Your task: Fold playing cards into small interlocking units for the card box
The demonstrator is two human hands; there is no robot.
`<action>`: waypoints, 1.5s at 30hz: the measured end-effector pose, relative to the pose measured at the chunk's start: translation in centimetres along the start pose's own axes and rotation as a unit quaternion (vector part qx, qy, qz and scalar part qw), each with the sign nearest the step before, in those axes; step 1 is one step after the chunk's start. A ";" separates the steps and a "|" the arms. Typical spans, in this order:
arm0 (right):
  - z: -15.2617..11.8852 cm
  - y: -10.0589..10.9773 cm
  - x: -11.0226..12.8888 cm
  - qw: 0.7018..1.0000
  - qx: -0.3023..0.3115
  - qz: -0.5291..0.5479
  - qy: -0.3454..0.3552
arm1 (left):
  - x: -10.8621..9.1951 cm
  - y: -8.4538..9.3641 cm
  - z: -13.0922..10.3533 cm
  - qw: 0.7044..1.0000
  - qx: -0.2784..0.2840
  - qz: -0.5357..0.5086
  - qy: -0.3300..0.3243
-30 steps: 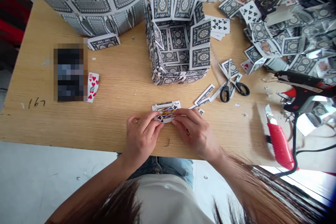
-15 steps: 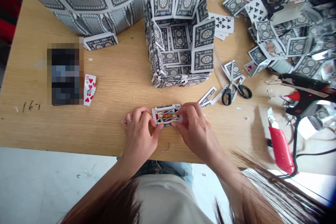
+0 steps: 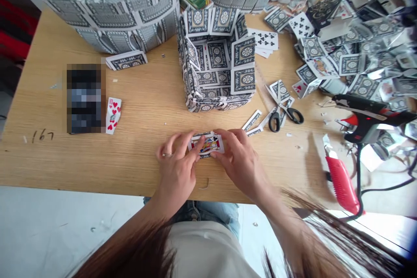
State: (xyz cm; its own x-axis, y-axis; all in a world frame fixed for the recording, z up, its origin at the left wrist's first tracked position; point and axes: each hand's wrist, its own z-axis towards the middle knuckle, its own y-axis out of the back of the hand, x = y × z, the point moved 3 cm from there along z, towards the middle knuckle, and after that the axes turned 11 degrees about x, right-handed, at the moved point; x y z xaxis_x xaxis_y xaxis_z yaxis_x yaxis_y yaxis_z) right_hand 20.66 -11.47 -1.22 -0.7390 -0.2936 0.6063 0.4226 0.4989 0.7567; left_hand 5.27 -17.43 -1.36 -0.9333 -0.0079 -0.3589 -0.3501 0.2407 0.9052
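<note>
A face card of clubs (image 3: 213, 145) lies face up near the front of the table, with strips of patterned card back showing along its long edges. My left hand (image 3: 177, 163) grips its left end, the thumb laid across the face and the fingers curled at the far edge. At the right end, my right hand (image 3: 239, 156) pinches the card between thumb and fingers. Beyond them stands an open box built of playing cards (image 3: 221, 106), with two card flaps sticking up on its right side.
Right of the box lie scissors (image 3: 282, 110) and cut card strips (image 3: 252, 119). A red utility knife (image 3: 342, 178), a black glue gun (image 3: 368, 113) and heaped cards (image 3: 352, 63) fill the right. Large card-covered structures (image 3: 127, 13) stand behind; a ten of hearts (image 3: 113, 115) lies left.
My left thumb has moved from the card's near edge up onto its face. My right hand keeps its pinch. The whole view has shifted slightly.
</note>
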 end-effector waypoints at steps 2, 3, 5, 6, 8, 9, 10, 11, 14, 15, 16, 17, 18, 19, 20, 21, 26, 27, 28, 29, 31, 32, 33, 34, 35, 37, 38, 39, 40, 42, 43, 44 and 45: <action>0.0 0.2 0.3 0.998 -0.010 -0.048 0.028 | -0.1 -0.2 -0.1 1.000 0.000 0.009 -0.007; 0.0 0.3 0.5 0.996 -0.012 -0.076 0.041 | -0.1 -0.2 -0.1 1.000 -0.002 0.010 -0.009; 0.1 0.4 0.8 0.991 -0.001 -0.125 0.052 | 0.0 -0.3 -0.2 1.000 -0.009 0.007 -0.012; 0.2 0.5 0.8 0.988 0.008 -0.144 0.051 | 0.1 -0.3 -0.1 1.000 -0.013 0.005 -0.014; 0.3 0.6 0.9 0.985 0.019 -0.167 0.045 | 0.2 -0.3 -0.1 1.000 -0.021 -0.001 -0.018; 0.3 0.7 0.8 0.984 0.021 -0.174 0.044 | 0.3 -0.3 -0.1 0.999 -0.026 -0.005 -0.020; 0.3 0.8 0.8 0.983 0.020 -0.179 0.045 | 0.4 -0.3 -0.1 0.999 -0.032 -0.010 -0.022; 0.3 1.0 0.7 0.982 0.018 -0.182 0.049 | 0.4 -0.3 -0.1 0.999 -0.039 -0.014 -0.025; 0.5 1.3 0.5 0.981 0.016 -0.178 0.073 | 0.5 -0.2 0.0 0.998 -0.056 -0.022 -0.033; 0.6 1.4 0.4 0.981 0.017 -0.170 0.087 | 0.5 -0.2 0.0 0.997 -0.059 -0.024 -0.036; 0.9 1.4 0.4 0.981 0.018 -0.160 0.104 | 0.5 -0.2 0.0 0.997 -0.063 -0.026 -0.037; 1.1 1.3 0.4 0.981 0.021 -0.149 0.124 | 0.5 -0.2 0.1 0.997 -0.065 -0.029 -0.038; 1.4 1.2 0.5 0.980 0.024 -0.139 0.143 | 0.6 -0.2 0.1 0.996 -0.069 -0.034 -0.038; 1.7 1.0 0.5 0.978 0.028 -0.130 0.159 | 0.6 -0.1 0.2 0.996 -0.074 -0.041 -0.038; 2.0 0.8 0.5 0.977 0.033 -0.122 0.171 | 0.7 -0.1 0.2 0.995 -0.078 -0.051 -0.037; 2.2 0.6 0.5 0.977 0.037 -0.116 0.176 | 0.9 -0.1 0.3 0.994 -0.081 -0.066 -0.037; 2.0 0.0 0.4 0.986 0.008 -0.054 0.157 | 1.9 0.0 0.3 0.967 -0.141 -0.209 -0.027; 1.9 0.0 0.4 0.988 -0.001 -0.028 0.150 | 2.1 -0.1 0.3 0.954 -0.150 -0.259 -0.021; 1.7 0.0 0.4 0.990 -0.011 -0.001 0.140 | 2.2 -0.2 0.2 0.934 -0.148 -0.324 -0.014; 1.6 0.0 0.5 0.991 -0.024 0.027 0.130 | 2.1 -0.3 0.2 0.905 -0.133 -0.404 -0.008; 1.3 -0.2 0.8 0.989 -0.059 0.081 0.107 | 1.7 -0.8 0.3 0.816 -0.066 -0.574 0.008; 1.1 -0.3 0.9 0.987 -0.077 0.105 0.097 | 1.3 -1.0 0.4 0.765 -0.025 -0.643 0.015; 1.0 -0.4 1.1 0.984 -0.093 0.126 0.087 | 0.8 -1.1 0.4 0.719 0.010 -0.695 0.022; 0.9 -0.6 1.2 0.981 -0.106 0.142 0.076 | 0.5 -1.1 0.5 0.684 0.034 -0.728 0.031; 0.8 -0.7 1.4 0.980 -0.113 0.153 0.067 | 0.2 -1.0 0.7 0.662 0.046 -0.747 0.039; 0.6 -0.8 1.5 0.977 -0.107 0.178 0.057 | 0.2 -0.7 1.0 0.656 0.044 -0.752 0.053; 0.6 -0.6 1.4 0.973 -0.090 0.202 0.058 | 0.3 -0.5 1.2 0.666 0.036 -0.743 0.058; 0.6 -0.4 1.3 0.967 -0.063 0.239 0.061 | 0.6 -0.3 1.3 0.681 0.029 -0.729 0.062; 0.7 -0.2 1.1 0.956 -0.025 0.285 0.065 | 0.9 -0.1 1.5 0.698 0.022 -0.713 0.061; 0.8 0.5 0.7 0.924 0.040 0.377 0.056 | 1.5 0.4 1.7 0.728 0.016 -0.684 0.050; 0.9 0.9 0.5 0.910 0.057 0.408 0.044 | 1.7 0.7 1.8 0.738 0.023 -0.673 0.040; 1.0 1.2 0.3 0.903 0.067 0.425 0.028 | 1.9 0.8 1.8 0.746 0.036 -0.664 0.028; 1.1 1.5 0.2 0.900 0.073 0.429 0.012 | 2.0 1.0 1.9 0.754 0.050 -0.654 0.019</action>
State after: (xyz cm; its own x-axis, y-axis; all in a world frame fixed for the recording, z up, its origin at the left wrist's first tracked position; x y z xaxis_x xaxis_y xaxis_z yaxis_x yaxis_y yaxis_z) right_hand 20.58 -9.92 -0.24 -0.1609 0.2343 0.9587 0.7578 0.6517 -0.0321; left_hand 3.21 -15.37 -1.57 0.2040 -0.3294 -0.9219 -0.9675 0.0757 -0.2412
